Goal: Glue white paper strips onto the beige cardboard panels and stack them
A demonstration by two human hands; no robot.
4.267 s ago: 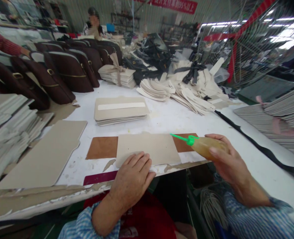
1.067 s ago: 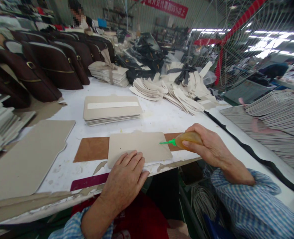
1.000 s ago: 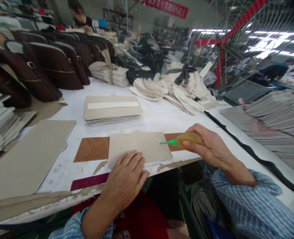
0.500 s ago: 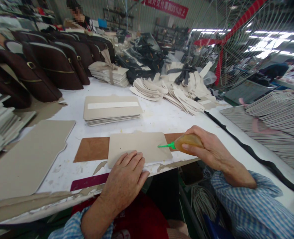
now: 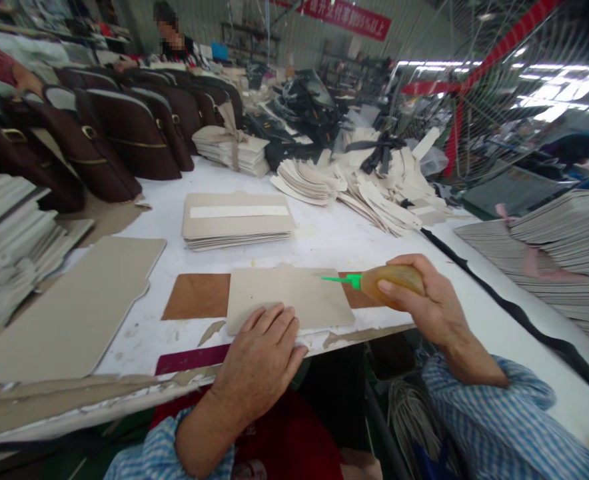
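My right hand [image 5: 432,300] is wrapped round a yellowish glue bottle [image 5: 392,285] with a long green nozzle. The nozzle points left over the right part of a beige panel [image 5: 289,293]; I cannot tell whether its tip touches. My left hand [image 5: 267,350] lies flat with its fingers on the panel's front edge, holding nothing. Under the panel a brown strip [image 5: 197,297] sticks out on both sides. A purple strip [image 5: 192,359] lies by the table's front edge, beside my left wrist.
Behind the panel stands a stack of beige panels [image 5: 239,223] with a white strip on top. A large beige sheet [image 5: 79,310] lies left. Dark brown bags [image 5: 124,133] line the back left, where another person's hand [image 5: 27,80] reaches in. Grey sheets [image 5: 564,233] are piled right.
The green nozzle has turned slightly upward and away from the panel's middle. The whole view has shifted a little. Another person's hand now shows more clearly at the bags. My left hand stays on the panel.
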